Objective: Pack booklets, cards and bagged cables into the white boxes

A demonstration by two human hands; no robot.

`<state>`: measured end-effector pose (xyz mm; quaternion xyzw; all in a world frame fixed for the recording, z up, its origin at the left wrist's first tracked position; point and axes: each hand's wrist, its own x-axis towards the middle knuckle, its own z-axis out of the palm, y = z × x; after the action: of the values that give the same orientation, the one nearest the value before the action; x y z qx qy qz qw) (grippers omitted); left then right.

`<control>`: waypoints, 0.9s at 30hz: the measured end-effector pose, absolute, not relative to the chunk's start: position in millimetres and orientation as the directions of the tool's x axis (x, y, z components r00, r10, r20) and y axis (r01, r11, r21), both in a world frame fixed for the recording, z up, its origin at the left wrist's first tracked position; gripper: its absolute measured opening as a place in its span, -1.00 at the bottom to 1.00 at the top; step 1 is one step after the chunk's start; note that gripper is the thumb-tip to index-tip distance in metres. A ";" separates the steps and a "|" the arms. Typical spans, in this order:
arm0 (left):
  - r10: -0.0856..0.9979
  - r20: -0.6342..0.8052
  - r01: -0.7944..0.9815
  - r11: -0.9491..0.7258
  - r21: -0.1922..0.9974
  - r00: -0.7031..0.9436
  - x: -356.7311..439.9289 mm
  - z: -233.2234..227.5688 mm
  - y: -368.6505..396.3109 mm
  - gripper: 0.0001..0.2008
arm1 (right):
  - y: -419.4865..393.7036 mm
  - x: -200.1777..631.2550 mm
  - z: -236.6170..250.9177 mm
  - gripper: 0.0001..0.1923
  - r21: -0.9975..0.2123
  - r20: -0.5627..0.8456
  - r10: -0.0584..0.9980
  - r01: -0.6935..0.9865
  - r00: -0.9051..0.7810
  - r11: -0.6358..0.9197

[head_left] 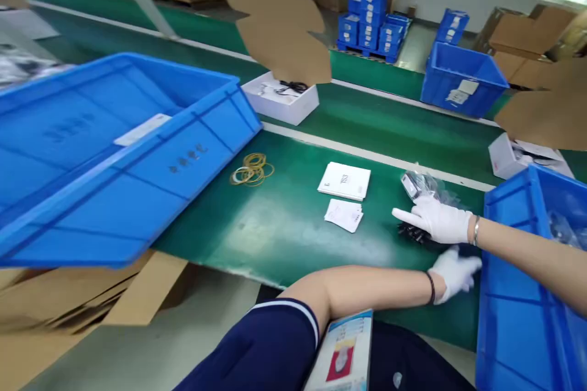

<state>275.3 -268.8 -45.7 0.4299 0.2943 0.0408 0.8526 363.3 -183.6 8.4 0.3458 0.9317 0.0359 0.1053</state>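
Presently my right hand point(440, 220) lies flat, fingers loose, on the crinkly bagged parts point(424, 186) at three o'clock on the bench point(284, 220); light, slippery—I'd pinch the bag's edge; left hand point(456, 274) open, empty.

A factory packing line: green conveyor belt point(284, 226), stacked blue crates point(372, 9), cardboard cartons point(527, 30).

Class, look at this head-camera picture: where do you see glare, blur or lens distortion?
Head view: soft glare whitens the green belt below the rubber bands; the windows top right are blown out; the left hand is motion-blurred, the right hand a little sharper; the blue crate at left looks tilted and stretched, and belt lines slant, from the wide lens.
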 end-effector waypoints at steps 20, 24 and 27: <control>0.280 -0.122 0.139 -0.043 0.989 0.952 16.7 -14.4 -154.2 -0.53 | -20.0 270.5 -46.5 -0.17 -0.329 -0.066 0.998 0.944 -0.021 -0.001; 0.594 -0.151 0.154 0.047 0.987 0.790 -33.3 -9.1 -116.0 -0.60 | -23.7 284.7 -46.9 -0.58 -0.428 0.064 0.996 0.903 0.058 -0.025; 0.845 -0.061 0.050 0.040 0.998 0.531 -48.5 -6.1 -85.0 -0.60 | -37.6 284.2 -30.2 -0.60 -0.506 0.130 0.974 0.857 0.184 -0.095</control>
<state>-48.5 -85.0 -6.1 0.6149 0.3638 0.3192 0.6226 284.2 -37.6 -30.2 0.7301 0.6273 -0.1201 -0.2432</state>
